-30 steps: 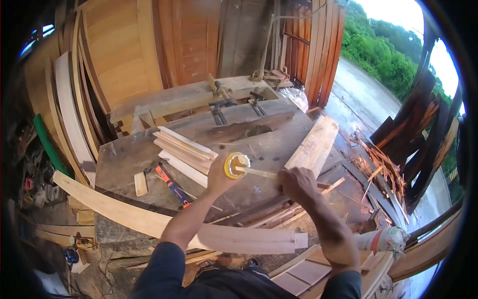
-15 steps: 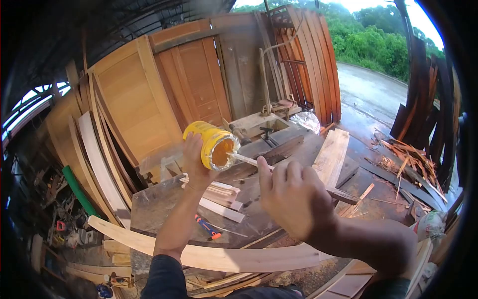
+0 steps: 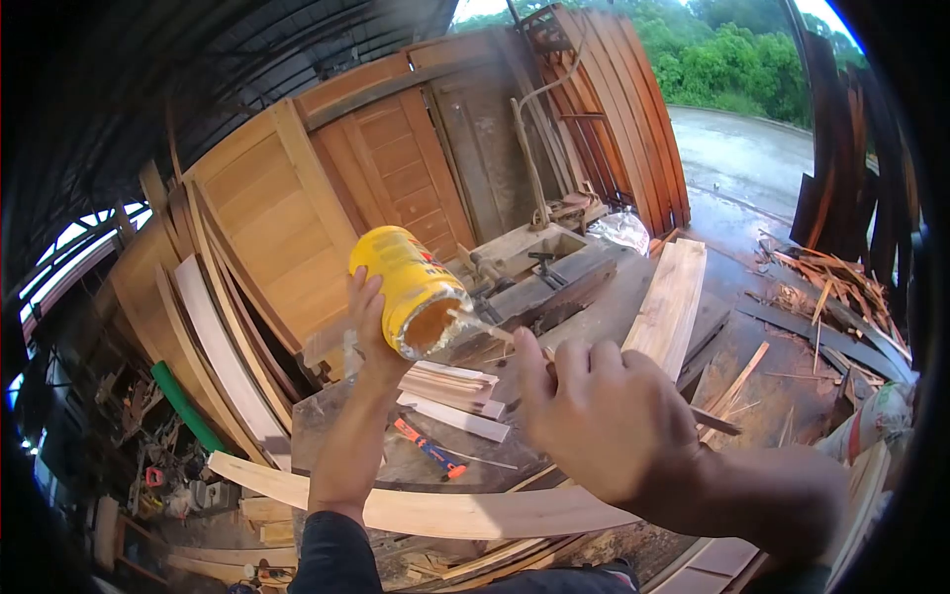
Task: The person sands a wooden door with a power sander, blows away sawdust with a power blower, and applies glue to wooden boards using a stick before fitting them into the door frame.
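A yellow plastic jar [image 3: 401, 282], tilted with its mouth toward the right, is gripped by my left hand [image 3: 371, 322] from the left side. White residue crusts its rim, and the inside looks orange-brown. My right hand [image 3: 614, 416] is closed around a thin wooden stick [image 3: 487, 327]. The stick's whitish tip is at the jar's mouth, and its other end sticks out behind the hand. Below the jar lie several short pale wood strips [image 3: 450, 391]. An orange and blue utility knife [image 3: 430, 450] rests beside them on the worktable [image 3: 341, 421].
A long curved board [image 3: 475, 515] crosses the front of the table. A pale plank [image 3: 668, 307] lies at the right. Wooden door panels [image 3: 396, 148] lean at the back, near a clamp [image 3: 544, 267]. Scrap wood [image 3: 841, 307] is piled at right.
The jar has tipped further, its mouth lower. The stick stays at the mouth while my right hand has shifted slightly right and down. The whole view has shifted a little.
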Motion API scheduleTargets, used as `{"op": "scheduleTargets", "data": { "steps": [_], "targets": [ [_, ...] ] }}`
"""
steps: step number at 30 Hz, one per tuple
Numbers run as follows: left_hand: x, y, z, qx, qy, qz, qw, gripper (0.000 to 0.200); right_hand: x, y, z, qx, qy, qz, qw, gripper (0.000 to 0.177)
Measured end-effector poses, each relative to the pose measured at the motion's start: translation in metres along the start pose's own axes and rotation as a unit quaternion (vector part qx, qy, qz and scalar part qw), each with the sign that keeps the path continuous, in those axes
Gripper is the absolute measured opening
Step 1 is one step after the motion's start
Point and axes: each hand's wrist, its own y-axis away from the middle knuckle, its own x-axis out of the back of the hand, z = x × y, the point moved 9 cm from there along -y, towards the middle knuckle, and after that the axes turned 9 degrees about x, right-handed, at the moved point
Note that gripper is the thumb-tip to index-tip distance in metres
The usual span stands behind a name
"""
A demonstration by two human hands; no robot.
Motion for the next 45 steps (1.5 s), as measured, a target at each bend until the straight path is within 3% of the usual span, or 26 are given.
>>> {"op": "scheduleTargets", "data": {
  "steps": [5, 8, 11, 14, 17, 20, 23, 24, 26, 27, 30, 31, 34, 35, 38, 39, 42, 44, 45],
  "targets": [
    [-0.005, -0.027, 0.024, -0.016, -0.051, -0.005, 0.999, 0.113, 0.004, -0.02, 0.0, -0.054, 0.033, 0.0, 0.998, 0.043],
    [-0.008, -0.033, 0.027, 0.006, -0.025, -0.024, 0.999, 0.112, 0.0, -0.017, -0.015, -0.028, -0.067, 0.014, 0.997, 0.045],
    [-0.008, -0.027, 0.029, -0.011, -0.019, 0.004, 1.0, 0.098, -0.013, -0.008, -0.007, -0.03, -0.183, -0.005, 0.983, 0.047],
    [-0.006, -0.019, 0.026, 0.001, -0.006, 0.013, 1.0, 0.099, -0.028, 0.004, 0.01, -0.025, -0.367, 0.001, 0.93, 0.049],
    [-0.003, -0.019, 0.029, 0.008, -0.026, 0.033, 0.999, 0.101, -0.055, 0.012, 0.016, -0.069, -0.48, 0.049, 0.873, 0.045],
    [-0.006, -0.016, 0.024, 0.033, -0.041, 0.033, 0.998, 0.111, -0.078, 0.034, 0.022, -0.149, -0.602, 0.029, 0.784, 0.041],
    [-0.012, -0.004, 0.014, 0.101, -0.05, 0.009, 0.994, 0.11, -0.1, 0.075, 0.025, -0.224, -0.639, 0.043, 0.735, 0.039],
    [-0.016, 0.006, 0.002, 0.167, 0.024, 0.007, 0.986, 0.11, -0.107, 0.087, 0.025, -0.242, -0.643, 0.044, 0.725, 0.039],
    [-0.036, 0.035, -0.013, 0.297, 0.178, -0.004, 0.938, 0.11, -0.122, 0.117, 0.025, -0.288, -0.65, 0.042, 0.702, 0.04],
    [-0.043, 0.042, -0.007, 0.355, 0.198, 0.02, 0.913, 0.106, -0.132, 0.135, 0.024, -0.331, -0.652, 0.012, 0.682, 0.037],
    [-0.08, 0.097, -0.006, 0.442, 0.167, -0.076, 0.878, 0.094, -0.149, 0.19, 0.019, -0.35, -0.629, 0.043, 0.693, 0.039],
    [-0.093, 0.115, 0.001, 0.454, 0.152, -0.103, 0.872, 0.088, -0.157, 0.213, 0.011, -0.387, -0.675, 0.077, 0.624, 0.039],
    [-0.145, 0.227, 0.017, 0.616, 0.254, -0.182, 0.723, 0.086, -0.179, 0.309, -0.016, -0.438, -0.684, 0.0, 0.583, 0.038],
    [-0.157, 0.259, 0.03, 0.636, 0.265, -0.194, 0.699, 0.085, -0.181, 0.344, -0.025, -0.494, -0.675, -0.007, 0.549, 0.034],
    [-0.184, 0.344, 0.062, 0.676, 0.255, -0.221, 0.655, 0.086, -0.17, 0.444, -0.041, -0.548, -0.544, -0.069, 0.631, 0.032],
    [-0.19, 0.366, 0.071, 0.682, 0.227, -0.231, 0.656, 0.086, -0.173, 0.489, -0.058, -0.588, -0.502, -0.109, 0.625, 0.039],
    [-0.208, 0.407, 0.08, 0.674, 0.143, -0.245, 0.682, 0.09, -0.159, 0.531, -0.075, -0.546, -0.431, -0.118, 0.709, 0.049],
    [-0.22, 0.401, 0.087, 0.639, 0.096, -0.254, 0.72, 0.092, -0.167, 0.548, -0.09, -0.545, -0.413, -0.149, 0.714, 0.055],
    [-0.227, 0.402, 0.088, 0.646, 0.1, -0.27, 0.707, 0.092, -0.173, 0.55, -0.097, -0.543, -0.406, -0.18, 0.713, 0.055]
  ]
}}
